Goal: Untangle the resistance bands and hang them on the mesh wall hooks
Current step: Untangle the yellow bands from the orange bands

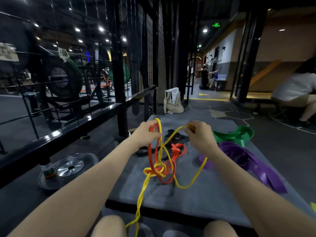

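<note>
No writing I can read: two pale tags on the rack at left are blurred, as is a green sign overhead. A black mesh wall [153, 53] rises ahead, beyond the grey mat [213, 194] where I work. On the mat's right lie a wide, glossy purple band [253, 161] and a green band [239, 134], both flat. A steel weight plate [70, 166] sits on the floor at left, a beige bag [172, 101] by the mesh. My left hand [148, 132] grips orange band [152, 156] and yellow band [193, 178] strands together; my right hand [200, 134] pinches a yellow loop. Both narrow bands meet in a knot [156, 171] just above the mat.
</note>
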{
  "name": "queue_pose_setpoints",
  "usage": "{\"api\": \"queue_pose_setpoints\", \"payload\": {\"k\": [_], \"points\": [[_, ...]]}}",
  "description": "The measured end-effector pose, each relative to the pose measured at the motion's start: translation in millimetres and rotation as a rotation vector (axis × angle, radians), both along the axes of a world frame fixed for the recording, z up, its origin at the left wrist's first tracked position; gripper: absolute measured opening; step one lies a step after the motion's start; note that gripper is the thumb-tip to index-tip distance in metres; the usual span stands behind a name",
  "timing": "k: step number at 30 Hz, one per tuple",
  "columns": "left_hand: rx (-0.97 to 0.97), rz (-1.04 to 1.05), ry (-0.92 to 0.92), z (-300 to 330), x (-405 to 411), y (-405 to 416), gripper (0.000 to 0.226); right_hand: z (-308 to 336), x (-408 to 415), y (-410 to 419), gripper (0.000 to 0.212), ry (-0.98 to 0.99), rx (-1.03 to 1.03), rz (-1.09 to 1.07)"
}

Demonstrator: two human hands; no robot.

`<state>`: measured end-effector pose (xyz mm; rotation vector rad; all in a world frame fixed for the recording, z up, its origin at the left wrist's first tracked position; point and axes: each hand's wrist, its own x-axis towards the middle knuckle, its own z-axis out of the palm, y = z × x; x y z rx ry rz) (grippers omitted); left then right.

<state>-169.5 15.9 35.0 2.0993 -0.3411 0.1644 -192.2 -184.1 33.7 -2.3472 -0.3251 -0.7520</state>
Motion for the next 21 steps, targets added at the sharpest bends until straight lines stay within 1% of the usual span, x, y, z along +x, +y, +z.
{"api": "queue_pose_setpoints", "payload": {"k": [1,2,4,5,7,10,12,14,16,19,21], "points": [[0.019,0.009,0.003,2,3,0,0.034,3,2,0,0.035,0.004,-0.003,0.001],[-0.003,0.007,0.024,3,5,0,0.037,6,5,-1,0.032,0.012,-0.007,0.001],[-0.094,-0.007,0.078,5,11,2,0.048,11,9,-3,0.026,0.036,-0.017,-0.003],[-0.115,-0.003,0.087,6,13,4,0.050,12,12,-4,0.021,0.050,-0.023,-0.010],[-0.118,0.010,0.079,6,15,7,0.048,15,18,-6,0.016,0.055,-0.031,-0.034],[-0.120,0.004,0.070,5,21,11,0.048,16,26,-8,0.019,0.101,-0.025,-0.008],[-0.142,0.001,0.084,4,25,9,0.050,15,29,-4,0.019,0.178,-0.041,0.080],[-0.181,-0.032,0.103,4,27,3,0.050,12,29,5,0.020,0.244,-0.106,0.189],[-0.154,-0.110,0.082,10,26,-10,0.050,6,32,16,0.030,0.283,-0.164,0.257],[-0.086,-0.199,0.027,19,26,-30,0.049,-1,35,29,0.022,0.243,-0.063,0.312],[-0.085,-0.194,0.018,20,29,-36,0.046,-3,40,30,0.025,0.197,-0.019,0.229]]}}
